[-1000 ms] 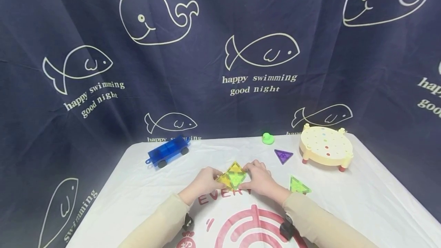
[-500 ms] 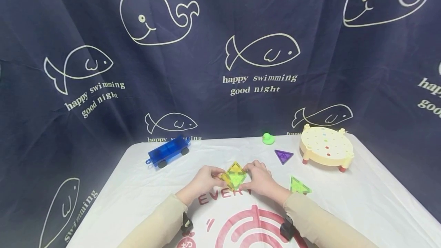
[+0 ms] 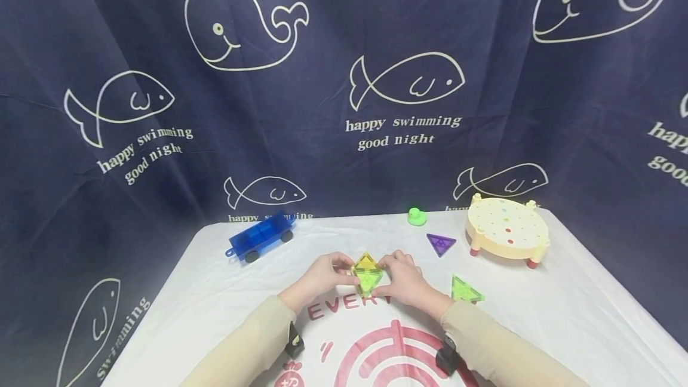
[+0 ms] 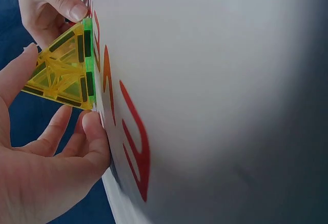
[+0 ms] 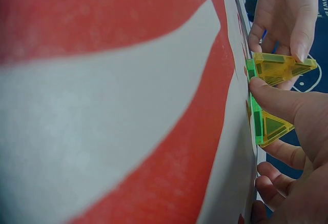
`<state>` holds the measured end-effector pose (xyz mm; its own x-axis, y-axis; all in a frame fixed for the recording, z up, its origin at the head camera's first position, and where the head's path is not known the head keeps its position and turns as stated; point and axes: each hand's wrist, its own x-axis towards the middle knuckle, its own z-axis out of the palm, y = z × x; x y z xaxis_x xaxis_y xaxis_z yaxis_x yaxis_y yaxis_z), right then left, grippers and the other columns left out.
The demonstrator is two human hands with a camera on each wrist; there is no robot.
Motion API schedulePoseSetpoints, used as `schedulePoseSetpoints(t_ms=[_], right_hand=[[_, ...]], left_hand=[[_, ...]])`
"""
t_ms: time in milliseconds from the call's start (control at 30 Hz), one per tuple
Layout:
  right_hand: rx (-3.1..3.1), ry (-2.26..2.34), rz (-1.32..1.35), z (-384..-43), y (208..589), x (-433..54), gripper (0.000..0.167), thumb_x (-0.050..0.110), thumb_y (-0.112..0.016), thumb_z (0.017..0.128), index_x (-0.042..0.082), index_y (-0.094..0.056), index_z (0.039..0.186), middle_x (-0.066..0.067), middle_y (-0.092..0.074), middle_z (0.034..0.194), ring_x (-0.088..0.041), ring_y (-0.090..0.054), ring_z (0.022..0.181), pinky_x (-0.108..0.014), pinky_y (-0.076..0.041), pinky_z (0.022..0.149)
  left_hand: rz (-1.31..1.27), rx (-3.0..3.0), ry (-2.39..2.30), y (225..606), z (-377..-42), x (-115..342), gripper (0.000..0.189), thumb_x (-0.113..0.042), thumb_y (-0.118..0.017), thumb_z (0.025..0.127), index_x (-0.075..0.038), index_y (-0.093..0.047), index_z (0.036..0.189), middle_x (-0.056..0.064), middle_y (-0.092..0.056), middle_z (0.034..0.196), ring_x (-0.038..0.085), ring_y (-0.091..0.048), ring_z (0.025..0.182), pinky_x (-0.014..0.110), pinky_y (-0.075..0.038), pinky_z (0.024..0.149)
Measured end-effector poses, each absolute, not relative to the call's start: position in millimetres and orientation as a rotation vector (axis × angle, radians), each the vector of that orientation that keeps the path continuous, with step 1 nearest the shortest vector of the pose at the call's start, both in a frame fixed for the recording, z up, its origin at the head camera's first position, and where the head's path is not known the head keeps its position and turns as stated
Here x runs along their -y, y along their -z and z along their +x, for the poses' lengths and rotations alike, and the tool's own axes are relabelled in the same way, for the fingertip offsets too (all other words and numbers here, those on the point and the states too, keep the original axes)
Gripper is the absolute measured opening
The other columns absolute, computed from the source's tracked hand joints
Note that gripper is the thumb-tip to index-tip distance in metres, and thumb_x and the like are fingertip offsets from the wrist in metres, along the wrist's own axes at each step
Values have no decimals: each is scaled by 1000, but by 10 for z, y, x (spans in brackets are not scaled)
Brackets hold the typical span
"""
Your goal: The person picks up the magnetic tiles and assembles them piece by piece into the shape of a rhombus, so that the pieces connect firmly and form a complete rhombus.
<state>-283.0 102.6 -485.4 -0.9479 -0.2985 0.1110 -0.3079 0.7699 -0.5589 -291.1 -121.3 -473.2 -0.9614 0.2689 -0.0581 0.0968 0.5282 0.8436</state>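
Between the hands a green triangular magnetic tile (image 3: 368,282) lies on the table, with a yellow triangular magnetic tile (image 3: 366,263) along its far edge. A second yellow tile (image 4: 61,73) stands up from the green tile's left edge, leaning inward. The left hand (image 3: 322,276) holds this second tile, its thumb at the tip and its fingers by the lower corner in the left wrist view. The right hand (image 3: 404,276) has its thumb on the green tile (image 5: 258,126) and its index finger against the back of the far yellow tile (image 5: 277,126).
A blue toy car base (image 3: 262,236) stands at the back left. Toward the right are a green toy duck (image 3: 416,217), a purple triangular tile (image 3: 441,244), another green triangular tile (image 3: 465,289) and a cream round stand (image 3: 507,229) on short legs. A dark curtain (image 3: 322,136) hangs behind.
The left yellow tile has swung up from leaning out to the left, and the left hand has shifted slightly right with it. The right hand has stayed nearly still.
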Motion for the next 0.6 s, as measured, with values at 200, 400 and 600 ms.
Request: schedulePoseSetpoints(t_ms=[200,400,600], right_hand=[[2946,-933,501,-2823,4840,-1007,59,33,-95,68,6,-69,114,-4,-54,103,-26,-48,101,-49,-46,82],[2949,-936,494,-2815,4828,-1005,58,31,-94,68,6,-69,114,-3,-53,103,-25,-48,100,-49,-46,82],[2954,-934,492,-2810,4831,-1007,58,31,-94,69,6,-69,114,-3,-53,103,-25,-48,100,-49,-46,83]], left_hand=[[308,-2574,-1409,4722,-2937,1169,46,-23,-89,78,-8,-70,117,5,-71,114,22,-64,101,45,-51,96],[295,-2582,-1403,4726,-2935,1135,47,-25,-88,78,-8,-70,118,7,-70,116,24,-63,102,48,-50,97],[319,-2626,-1382,4704,-2899,1094,47,-27,-87,79,-6,-69,117,10,-70,116,28,-64,105,49,-51,97]])
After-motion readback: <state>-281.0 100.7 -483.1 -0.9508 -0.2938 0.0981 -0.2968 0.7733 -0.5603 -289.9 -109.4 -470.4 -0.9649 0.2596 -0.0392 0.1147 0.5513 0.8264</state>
